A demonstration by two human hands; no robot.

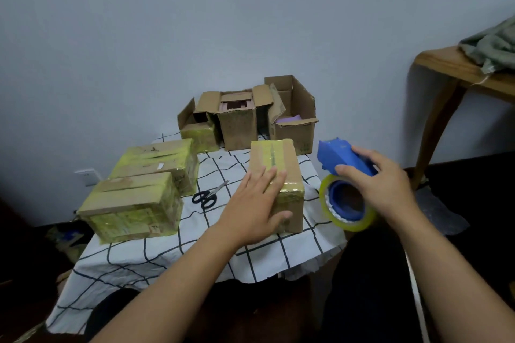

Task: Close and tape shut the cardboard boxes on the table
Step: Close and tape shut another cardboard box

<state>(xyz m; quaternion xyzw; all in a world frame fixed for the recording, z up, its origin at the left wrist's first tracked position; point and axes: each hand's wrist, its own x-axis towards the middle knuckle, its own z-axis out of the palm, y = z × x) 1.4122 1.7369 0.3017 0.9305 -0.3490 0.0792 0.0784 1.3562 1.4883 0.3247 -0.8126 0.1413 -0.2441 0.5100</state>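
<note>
Cardboard, brown and banded with yellowish tape, makes up the closed box (274,175) standing near the front right of the worktop (156,256), which wears a white cloth with a black grid. The left hand (255,210) lies flat on this box's near end, fingers (271,177) straight and spread along the taped top seam, thumb against the front face. The right hand (381,185) hovers just past the worktop's right edge, its fingers curled round the handle of a blue tape dispenser (344,160); the dispenser's roll of clear yellowish tape (347,206) hangs below the hand, apart from the box.

On the left of the worktop sit two more taped boxes, a front one (133,207) and a rear one (158,163), touching each other. Black-handled scissors (209,195) lie on the cloth between these and the box under the left hand. Along the far edge stand three open boxes with flaps up: a low one on the left (196,131), a tall middle one (239,122), and a wider one on the right (296,117) showing something purple inside.

A wooden table (457,64) with a grey-green cloth (493,47) on it stands at the right, well apart.
</note>
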